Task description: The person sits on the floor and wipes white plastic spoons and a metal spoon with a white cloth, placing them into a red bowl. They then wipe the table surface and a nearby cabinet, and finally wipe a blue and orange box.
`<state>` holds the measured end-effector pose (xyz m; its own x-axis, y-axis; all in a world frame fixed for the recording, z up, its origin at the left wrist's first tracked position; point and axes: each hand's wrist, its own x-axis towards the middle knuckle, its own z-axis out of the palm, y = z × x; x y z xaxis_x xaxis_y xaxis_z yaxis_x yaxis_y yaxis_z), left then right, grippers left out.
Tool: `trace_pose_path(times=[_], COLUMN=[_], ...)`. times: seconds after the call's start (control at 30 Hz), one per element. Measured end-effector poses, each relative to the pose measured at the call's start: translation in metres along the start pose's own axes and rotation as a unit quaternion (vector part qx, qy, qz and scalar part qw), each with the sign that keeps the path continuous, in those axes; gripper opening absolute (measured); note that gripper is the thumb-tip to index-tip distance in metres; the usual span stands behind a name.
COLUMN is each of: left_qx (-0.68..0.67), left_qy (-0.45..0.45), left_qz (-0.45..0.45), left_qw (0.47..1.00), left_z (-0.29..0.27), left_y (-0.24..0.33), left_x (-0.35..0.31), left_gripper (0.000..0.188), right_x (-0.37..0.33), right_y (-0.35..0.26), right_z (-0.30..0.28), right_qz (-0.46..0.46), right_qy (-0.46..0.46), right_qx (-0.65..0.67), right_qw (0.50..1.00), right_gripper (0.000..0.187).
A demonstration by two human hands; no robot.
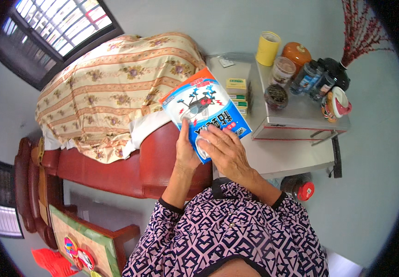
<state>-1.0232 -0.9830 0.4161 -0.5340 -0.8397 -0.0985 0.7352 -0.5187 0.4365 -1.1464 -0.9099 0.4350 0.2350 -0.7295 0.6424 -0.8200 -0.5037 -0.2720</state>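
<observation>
Left of the grip and beyond it, a floral cloth drapes over a red sofa. Right of the grip, a grey cabinet carries a yellow cup, an orange jar, dark bottles and a black vase. Just beyond the grip stands a stack of small yellow-green boxes, and a red-lidded jar sits low on the right.

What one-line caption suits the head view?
Both hands, left hand and right hand, hold a blue packet above a red sofa.
</observation>
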Motion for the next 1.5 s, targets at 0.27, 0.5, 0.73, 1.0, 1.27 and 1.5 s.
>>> trace_pose_path(times=[0.27, 0.5, 0.73, 1.0, 1.27, 1.5], left_qx=[0.007, -0.065, 0.109, 0.096, 0.119, 0.075], left_qy=[-0.024, -0.168, 0.004, -0.049, -0.015, 0.023], left_qz=[-0.009, -0.101, -0.115, -0.236, -0.188, -0.135], left_qw=[1.0, 0.978, 0.987, 0.966, 0.975, 0.988], left_z=[0.009, -0.026, -0.017, -0.011, -0.007, -0.024], left_y=[-0.007, -0.022, -0.037, -0.053, -0.051, -0.028], left_x=[0.001, 0.016, 0.014, 0.018, 0.01, 0.008], left_gripper=[0.053, 0.048, 0.044, 0.044, 0.039, 0.034], right_x=[0.009, -0.009, -0.034, -0.054, -0.049, -0.031], right_y=[0.035, -0.008, -0.013, -0.023, -0.026, -0.028], right_z=[0.0, 0.02, 0.02, 0.012, 0.01, 0.023], right_qz=[0.16, 0.102, 0.217, 0.264, 0.254, 0.199], right_qy=[0.149, 0.093, 0.143, 0.166, 0.155, 0.098], right_qx=[-0.07, -0.035, -0.085, -0.136, -0.155, -0.106], right_qw=[0.973, 0.99, 0.962, 0.94, 0.942, 0.969], right_gripper=[0.032, 0.026, 0.028, 0.025, 0.024, 0.029])
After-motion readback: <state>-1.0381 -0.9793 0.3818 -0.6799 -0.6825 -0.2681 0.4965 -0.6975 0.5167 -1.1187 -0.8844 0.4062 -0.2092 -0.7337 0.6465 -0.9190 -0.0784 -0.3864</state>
